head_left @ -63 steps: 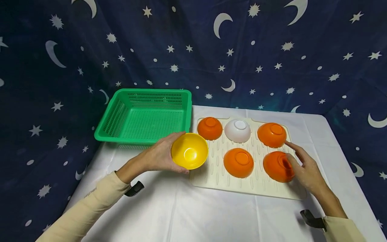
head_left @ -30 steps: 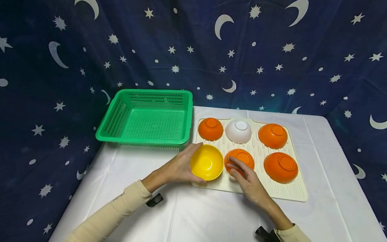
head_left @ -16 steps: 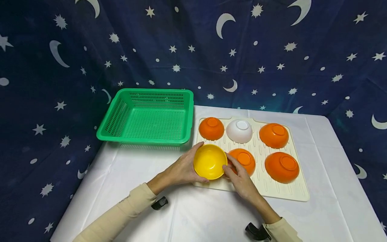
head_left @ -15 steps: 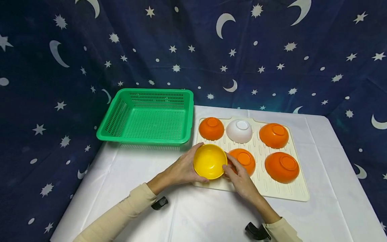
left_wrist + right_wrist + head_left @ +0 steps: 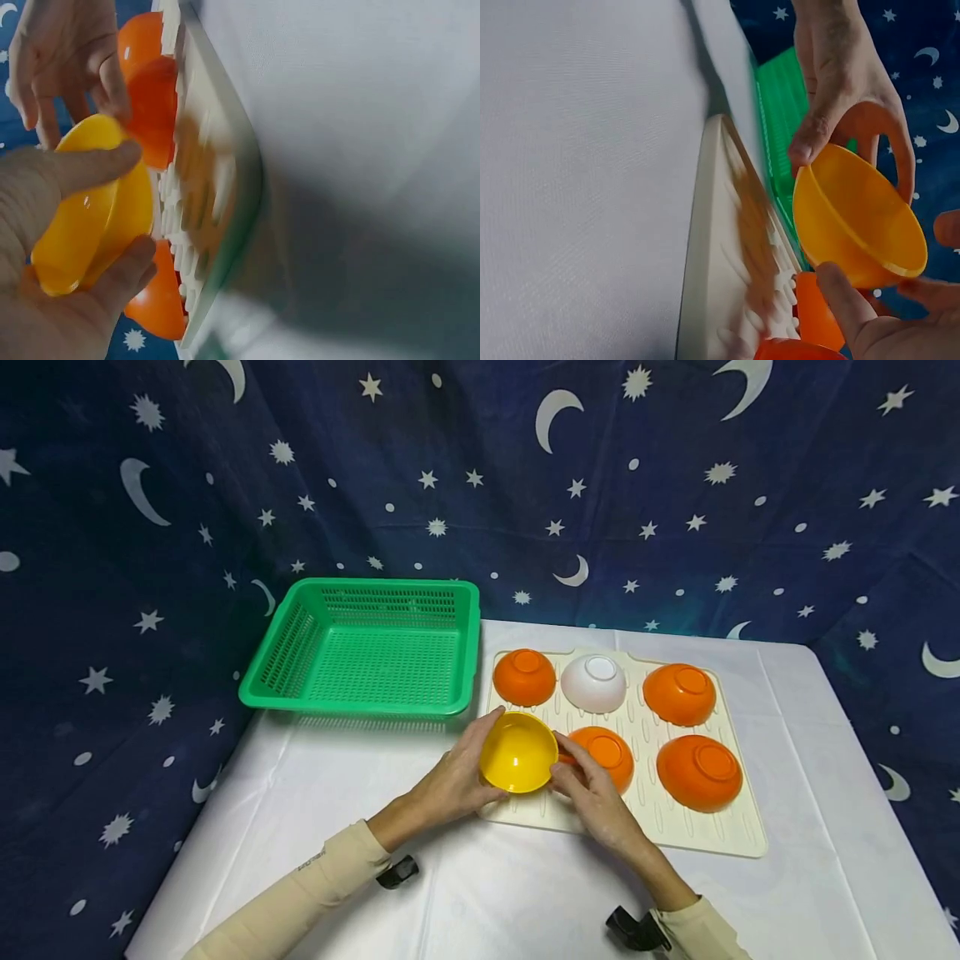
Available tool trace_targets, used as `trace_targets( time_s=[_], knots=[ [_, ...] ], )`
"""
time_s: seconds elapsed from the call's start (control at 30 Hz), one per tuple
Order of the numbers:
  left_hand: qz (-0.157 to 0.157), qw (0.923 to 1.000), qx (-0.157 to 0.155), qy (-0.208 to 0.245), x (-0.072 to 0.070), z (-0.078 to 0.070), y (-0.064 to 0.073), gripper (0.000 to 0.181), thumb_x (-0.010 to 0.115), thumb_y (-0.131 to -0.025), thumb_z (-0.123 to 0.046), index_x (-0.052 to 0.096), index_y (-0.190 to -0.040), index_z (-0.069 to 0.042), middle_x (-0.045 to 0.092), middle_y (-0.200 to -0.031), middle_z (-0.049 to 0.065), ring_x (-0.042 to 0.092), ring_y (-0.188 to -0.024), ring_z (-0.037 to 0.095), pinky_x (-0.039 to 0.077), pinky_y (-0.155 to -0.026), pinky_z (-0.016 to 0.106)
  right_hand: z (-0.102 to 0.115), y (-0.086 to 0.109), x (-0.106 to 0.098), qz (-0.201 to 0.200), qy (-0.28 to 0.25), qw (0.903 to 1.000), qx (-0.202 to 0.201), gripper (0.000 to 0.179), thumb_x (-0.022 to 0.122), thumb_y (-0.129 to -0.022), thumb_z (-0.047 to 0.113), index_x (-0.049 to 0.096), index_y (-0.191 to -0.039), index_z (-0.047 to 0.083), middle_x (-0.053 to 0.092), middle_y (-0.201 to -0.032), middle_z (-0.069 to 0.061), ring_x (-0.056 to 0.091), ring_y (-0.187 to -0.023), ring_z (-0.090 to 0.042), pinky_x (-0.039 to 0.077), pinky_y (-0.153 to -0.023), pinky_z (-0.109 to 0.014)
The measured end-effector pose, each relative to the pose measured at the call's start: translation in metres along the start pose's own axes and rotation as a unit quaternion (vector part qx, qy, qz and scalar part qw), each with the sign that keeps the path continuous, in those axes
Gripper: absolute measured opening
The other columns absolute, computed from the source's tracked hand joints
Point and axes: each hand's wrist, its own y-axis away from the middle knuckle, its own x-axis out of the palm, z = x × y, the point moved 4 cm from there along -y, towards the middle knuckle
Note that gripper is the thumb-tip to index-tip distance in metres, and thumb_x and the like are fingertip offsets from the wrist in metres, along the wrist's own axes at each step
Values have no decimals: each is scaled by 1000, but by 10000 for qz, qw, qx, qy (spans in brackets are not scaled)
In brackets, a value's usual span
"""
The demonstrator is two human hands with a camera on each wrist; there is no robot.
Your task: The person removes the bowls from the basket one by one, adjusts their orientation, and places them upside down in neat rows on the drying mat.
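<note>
A yellow bowl (image 5: 519, 750) is held up over the left front part of the cream drying mat (image 5: 690, 835), its mouth tilted toward the head camera. My left hand (image 5: 453, 781) grips it on the left, thumb low at the rim and fingers along the far side. From the right, my right hand (image 5: 596, 793) has its thumb and fingertips at the bowl's edge. In the right wrist view the yellow bowl (image 5: 862, 217) sits between both hands, a right fingertip against its outer wall. An orange bowl (image 5: 607, 752), upside down, is partly hidden behind my right fingers.
More upside-down bowls stand on the mat: a small orange bowl (image 5: 524, 677), a white bowl (image 5: 592, 683) and two larger orange bowls (image 5: 678, 693) at right. A green basket (image 5: 360, 706) stands at back left on the white tablecloth (image 5: 487, 893). A starry curtain (image 5: 480, 443) hangs behind.
My left hand has carried the yellow bowl right, over the mat. My right hand has left the front right orange bowl and come to the yellow one, which now tips slightly more.
</note>
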Motion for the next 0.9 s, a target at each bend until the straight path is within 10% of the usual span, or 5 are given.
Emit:
trace_targets(
  time_s=[0.17, 0.37, 0.8, 0.9],
  knots=[
    [253, 9924, -303, 1165, 1, 0, 2, 91, 80, -90, -19, 22, -160, -15, 33, -159, 8, 41, -139, 25, 41, -109, 43, 2, 1, 2, -10, -36, 10000, 86, 54, 52, -108, 16, 32, -155, -1, 44, -146, -25, 54, -127, -38, 49, -100, -39],
    [-353, 9599, -606, 2713, -5, 2, 1, 38, 46, -111, -21, 49, -147, -10, 49, -148, 10, 46, -135, 29, 41, -108, 45, 5, -2, 3, -183, -360, 9992, -81, 45, 39, -112, 23, 37, -148, -4, 39, -149, -23, 46, -134, -42, 47, -103, -42],
    [-643, 9045, -784, 4142, -4, 4, 3, 38, 55, -104, -3, 52, -140, 11, 48, -149, 20, 44, -138, 32, 42, -108, 34, 5, -4, 5, -570, -303, 9979, 4, 34, 45, -111, 24, 42, -130, -4, 45, -141, -20, 49, -131, -39, 50, -99, -41],
    [-628, 9024, -867, 4175, -4, 3, 4, 45, 57, -103, -4, 46, -145, 8, 47, -148, 22, 46, -136, 33, 41, -109, 33, 7, -4, 4, -656, -376, 9971, -57, 32, 47, -110, 20, 42, -130, -5, 45, -141, -20, 50, -130, -37, 48, -100, -42]
  ],
)
